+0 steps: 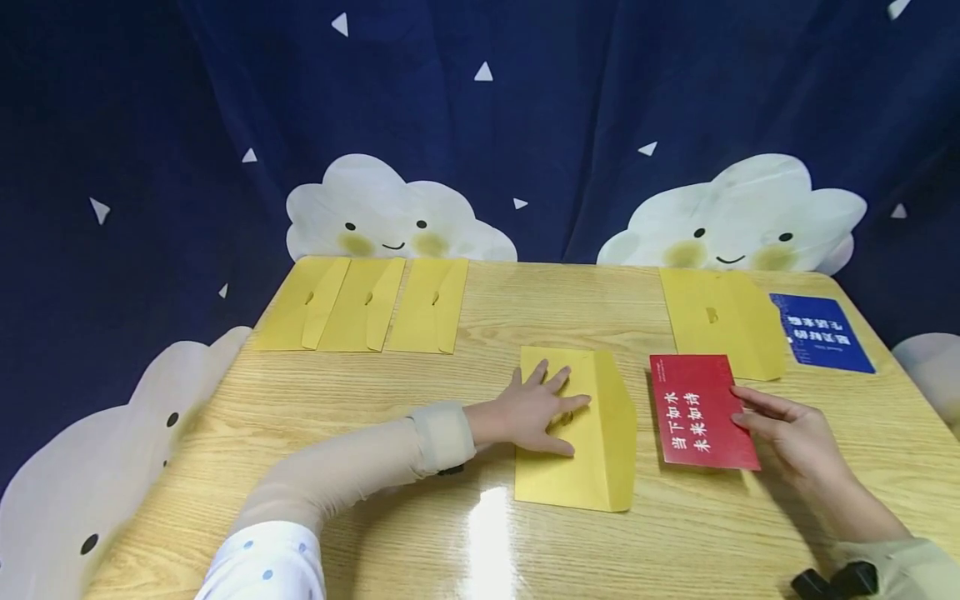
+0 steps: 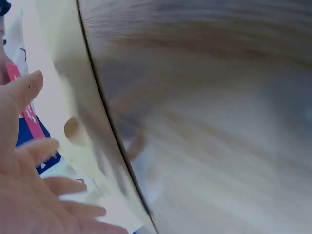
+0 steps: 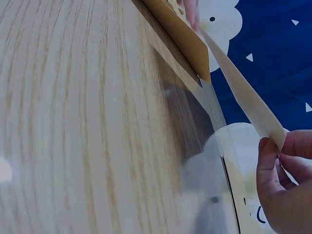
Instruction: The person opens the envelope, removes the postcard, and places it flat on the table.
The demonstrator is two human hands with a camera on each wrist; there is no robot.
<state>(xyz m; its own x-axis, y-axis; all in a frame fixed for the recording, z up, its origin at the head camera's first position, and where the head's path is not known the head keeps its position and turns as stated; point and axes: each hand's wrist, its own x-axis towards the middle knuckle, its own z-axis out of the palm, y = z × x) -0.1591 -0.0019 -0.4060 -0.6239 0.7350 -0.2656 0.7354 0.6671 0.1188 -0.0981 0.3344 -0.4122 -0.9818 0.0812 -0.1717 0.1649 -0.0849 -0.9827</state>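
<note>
**Holding a red card [image 1: 703, 412] beside a yellow envelope [image 1: 588, 437]**

Pinching the red card by its right edge with the right hand [image 1: 802, 442]. Held above the table [image 1: 375, 383], on the right, close to the yellow envelope's open flap [image 1: 617, 433] but not touching it. Spreading the left hand [image 1: 528, 412] wide over the yellow envelope, gripping nothing; hard to tell if pressing down.

Could drop or twist the red card, from pinching just one edge. Could bend the flap, from bumping it. Could let the yellow envelope slide, from pressing too softly.

Running near to far along the red card's long side, leaning a bit left at the far end. Likewise for the yellow envelope, with its flap to the right.
</note>
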